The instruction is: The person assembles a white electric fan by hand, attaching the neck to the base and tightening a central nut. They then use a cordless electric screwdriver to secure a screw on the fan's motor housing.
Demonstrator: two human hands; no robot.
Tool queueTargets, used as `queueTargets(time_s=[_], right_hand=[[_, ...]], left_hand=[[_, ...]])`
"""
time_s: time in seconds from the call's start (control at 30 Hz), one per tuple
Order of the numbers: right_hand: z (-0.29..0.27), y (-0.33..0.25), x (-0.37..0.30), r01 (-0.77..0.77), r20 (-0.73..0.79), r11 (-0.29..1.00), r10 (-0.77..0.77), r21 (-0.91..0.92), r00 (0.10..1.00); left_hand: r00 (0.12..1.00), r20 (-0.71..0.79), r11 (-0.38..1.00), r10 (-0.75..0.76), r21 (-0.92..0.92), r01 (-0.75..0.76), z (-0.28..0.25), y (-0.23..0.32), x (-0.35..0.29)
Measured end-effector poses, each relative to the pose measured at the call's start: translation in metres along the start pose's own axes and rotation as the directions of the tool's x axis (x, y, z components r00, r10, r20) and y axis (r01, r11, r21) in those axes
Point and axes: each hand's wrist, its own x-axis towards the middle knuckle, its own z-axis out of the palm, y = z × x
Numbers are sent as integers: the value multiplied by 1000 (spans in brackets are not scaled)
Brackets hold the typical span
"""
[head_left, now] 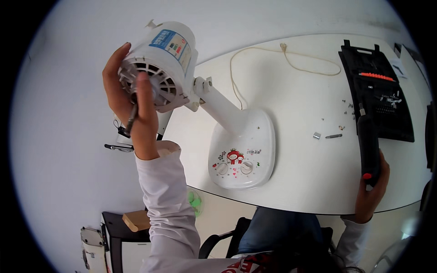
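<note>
A white desk fan without blades or cage stands on the table. Its base (pixel 268 150) has two knobs and red cartoon figures, and a stem (pixel 223 109) rises from it to the tilted motor housing (pixel 182 34). My left hand (pixel 141 113) is wrapped round the slotted end of that housing, thumb across the slots. A dark metal shaft (pixel 131 120) sticks out beside the thumb. At the right, my right hand (pixel 375 189) grips the lower part of a black electric screwdriver (pixel 368 141) with a red button. Its tip points away from me, apart from the fan.
A black tool case (pixel 405 123) lies unfolded at the right, holding orange and metal bits. Several small screws (pixel 345 107), a screwdriver bit (pixel 333 136) and a small metal block (pixel 317 135) lie beside it. The fan's cord (pixel 314 70) loops across the far side of the table.
</note>
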Motion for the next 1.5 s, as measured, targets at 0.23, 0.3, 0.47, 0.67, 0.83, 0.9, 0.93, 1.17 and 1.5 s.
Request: queueTargets(time_s=[0.23, 0.3, 0.47, 0.67, 0.83, 0.9, 0.93, 1.17, 1.5], right_hand=[[-1, -9, 3, 13, 30, 1000, -12, -14, 999], [-2, -10, 3, 12, 35, 1000, -11, -19, 999], [-2, -12, 5, 38, 34, 999, -37, -36, 999], [0, -13, 7, 67, 22, 997, -66, -34, 998], [-2, -9, 7, 70, 25, 996, -69, -59, 997], [-2, -9, 7, 71, 31, 996, -69, -59, 997], [-3, -9, 7, 70, 40, 996, -68, -58, 997], [-4, -12, 7, 54, 47, 996, -50, -73, 998], [4, -17, 6, 83, 40, 995, -82, -47, 996]], left_hand=[[982, 41, 976, 183, 110, -187, -14, 5, -8], [981, 19, 974, 194, 119, -195, -12, 6, -7], [999, 53, 998, 4, -60, 0, -6, -5, 6], [962, 152, 946, -226, -200, 254, 4, -7, 29], [977, 152, 970, -150, -170, 176, 12, -16, 34], [981, 170, 990, -93, -86, 109, 9, -19, 36], [981, 180, 996, -70, -44, 79, 7, -20, 36], [944, 305, 951, -125, -234, 201, -8, -10, 35], [963, 242, 853, -121, -471, 225, -12, -47, 28]])
